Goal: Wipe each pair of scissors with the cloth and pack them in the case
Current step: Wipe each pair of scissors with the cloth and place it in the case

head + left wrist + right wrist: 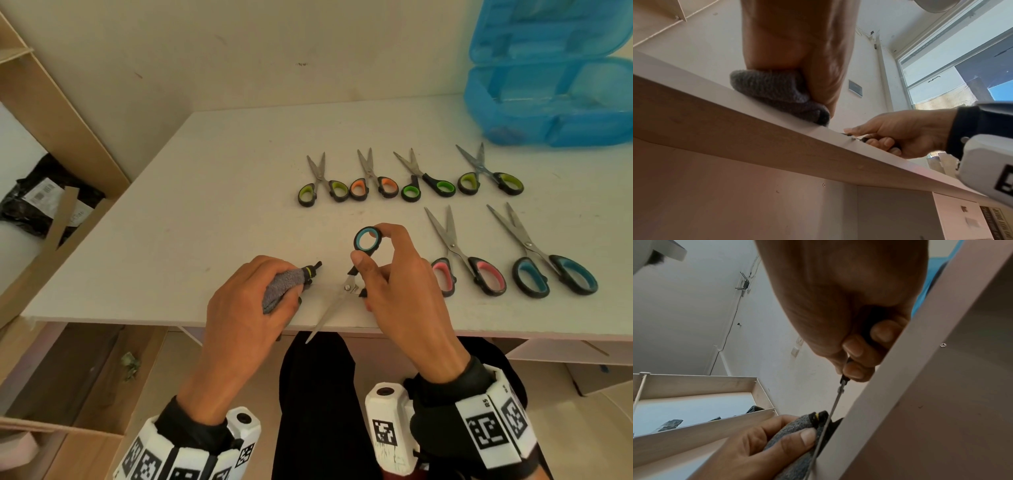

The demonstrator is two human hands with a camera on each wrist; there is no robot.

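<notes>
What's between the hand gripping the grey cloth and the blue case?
In the head view, between the left hand and the open translucent blue plastic case: the small blue-ringed scissors the right hand holds, then four small scissors.

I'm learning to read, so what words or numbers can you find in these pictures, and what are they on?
"R5": on the right wrist band, beside its square code marks.
White label on the black bag: a barcode and print, too small to read.
Printed box under the table, left wrist view: too blurred to read.
</notes>
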